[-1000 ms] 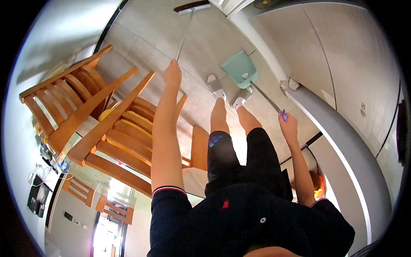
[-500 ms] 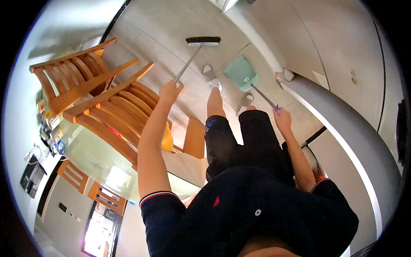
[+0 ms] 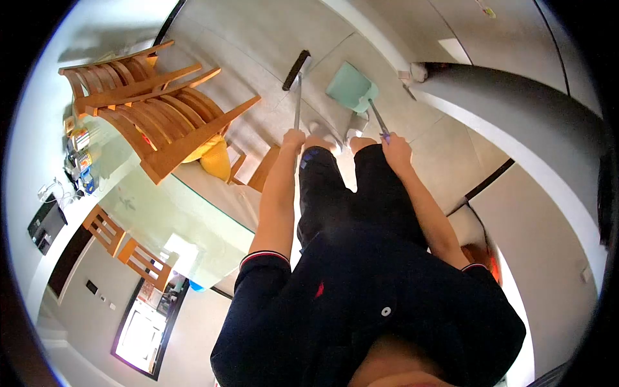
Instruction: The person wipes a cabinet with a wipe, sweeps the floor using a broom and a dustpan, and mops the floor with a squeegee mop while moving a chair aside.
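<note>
My left hand [image 3: 294, 138] is closed around the grey handle of a broom [image 3: 297, 71]. Its dark-bristled head stands on the tiled floor ahead of my feet, turned at a slant. In my right hand [image 3: 397, 153] is the handle of a dustpan [image 3: 353, 88], gripped near its purple end. The pale green pan rests on the floor to the right of the broom head, apart from it. Between the two handles are my feet in light slippers [image 3: 325, 133], partly hidden by my knees. I cannot make out any dirt in the pan.
Wooden chairs [image 3: 174, 116] stand to my left, one with a yellow cloth [image 3: 216, 158] on it. Behind them is a glass-topped table [image 3: 148, 200] with more chairs beyond. A white ledge [image 3: 490, 145] runs along the right, below cabinet doors [image 3: 509, 39].
The broom head has turned from level to steeply slanted, and my left hand has moved right, closer to my legs. My right hand and the dustpan have shifted slightly left and up in view.
</note>
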Demonstrator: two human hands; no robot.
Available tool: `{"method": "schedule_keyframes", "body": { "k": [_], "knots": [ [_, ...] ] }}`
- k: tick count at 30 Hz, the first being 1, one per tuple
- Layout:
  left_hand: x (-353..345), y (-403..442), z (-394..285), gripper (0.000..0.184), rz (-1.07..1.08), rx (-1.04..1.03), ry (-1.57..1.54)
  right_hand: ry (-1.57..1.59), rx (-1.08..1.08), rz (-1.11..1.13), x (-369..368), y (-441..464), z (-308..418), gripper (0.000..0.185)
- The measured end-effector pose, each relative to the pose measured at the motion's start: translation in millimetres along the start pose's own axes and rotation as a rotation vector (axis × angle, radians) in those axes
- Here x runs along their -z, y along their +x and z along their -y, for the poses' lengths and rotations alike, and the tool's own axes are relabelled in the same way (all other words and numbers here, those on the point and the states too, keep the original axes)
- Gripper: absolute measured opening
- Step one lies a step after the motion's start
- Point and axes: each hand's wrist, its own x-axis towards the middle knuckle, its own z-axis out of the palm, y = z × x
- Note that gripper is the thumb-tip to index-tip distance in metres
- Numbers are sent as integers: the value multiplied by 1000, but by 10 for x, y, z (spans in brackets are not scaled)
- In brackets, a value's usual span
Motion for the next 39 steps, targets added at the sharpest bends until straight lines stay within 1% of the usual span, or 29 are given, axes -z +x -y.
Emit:
{"method": "schedule_keyframes", "body": {
  "k": [1, 2, 3, 4, 6, 7, 8, 10, 13, 14, 15, 16, 18, 19, 20, 21, 22, 24, 25, 27, 28, 30, 32, 33, 35, 36, 38, 39],
  "knots": [
    [14, -81, -123, 9, 18, 41, -53, 8, 41, -14, -75, -55, -13, 31],
    [279, -279, -314, 20, 180, 38, -126, 14, 31, -7, -146, -106, -22, 31],
    [397, -390, -374, 30, 334, 32, -190, -10, 61, -50, -271, -103, 35, 30],
    [332, -405, -365, 30, 341, 29, -183, -43, 94, -90, -307, -85, 100, 28],
    [257, -309, -354, 26, 350, -152, -93, -69, 98, -89, -323, -21, 244, 26],
    [203, -248, -342, 26, 350, -158, -97, -97, 108, -91, -324, 15, 340, 25],
    [118, -184, -348, 25, 333, -217, -122, -107, 109, -90, -341, 67, 438, 25],
    [-132, -156, -303, 23, 304, -325, -180, -152, 214, -23, -453, 87, 607, 25],
    [-404, -554, -186, 24, 268, -402, -262, -187, 205, -24, -673, -111, 712, 28],
    [-210, -869, -247, 28, 277, -159, -496, -197, 223, -15, -701, -258, 678, 28],
    [-94, -1108, -240, 32, 278, 83, -714, -186, 180, -61, -689, -388, 601, 30],
    [-125, -1259, -133, 32, 271, 80, -708, -166, 124, -115, -660, -509, 534, 32],
    [-156, -1483, 88, 35, 269, 79, -901, -102, 27, -107, -571, -734, 358, 35],
    [-269, -1420, 237, 35, 274, 68, -893, -100, 15, -114, -582, -885, 259, 35],
    [-361, -1327, 370, 33, 159, 10, -691, -61, -47, -115, -597, -1033, 158, 35],
    [-372, -1306, 409, 33, 108, -29, -590, -24, -111, -113, -623, -1201, 47, 35],
    [-314, -1346, 413, 33, 54, -63, -488, -27, -126, -121, -670, -1394, -64, 35],
    [-84, -1299, 343, 34, 72, -139, -119, -24, -148, -173, -778, -1656, -237, 35],
    [-108, -1215, 326, 34, 76, -151, -118, -27, -159, -178, -840, -1743, -321, 35],
    [-220, -1061, 276, 31, 36, 205, -582, 32, -274, -148, -1003, -1977, -494, 37],
    [-330, -1019, 256, 31, 53, 206, -577, 29, -286, -137, -1094, -2085, -563, 37],
    [-564, -965, 168, 35, 133, -162, -189, 39, -333, -106, -1250, -2199, -690, 35],
    [-951, -1003, -35, 37, 226, -314, -154, 54, -354, -109, -1385, -2271, -801, 36],
    [-1204, -1102, -164, 36, 155, -298, -170, 71, -378, -116, -1464, -2327, -883, 36],
    [-1532, -1520, -407, 28, 212, -344, -91, 88, -370, -139, -1664, -2412, -1136, 38],
    [-1581, -1753, -529, 26, 339, -403, 9, 108, -360, -166, -1753, -2440, -1256, 40],
    [-2571, -1669, -419, 28, 269, -625, -29, 115, -361, -170, -1888, -2507, -1367, 42],
    [-2667, -1893, -507, 28, 264, -620, -13, 106, -359, -177, -1944, -2545, -1466, 43]
  ]
}}
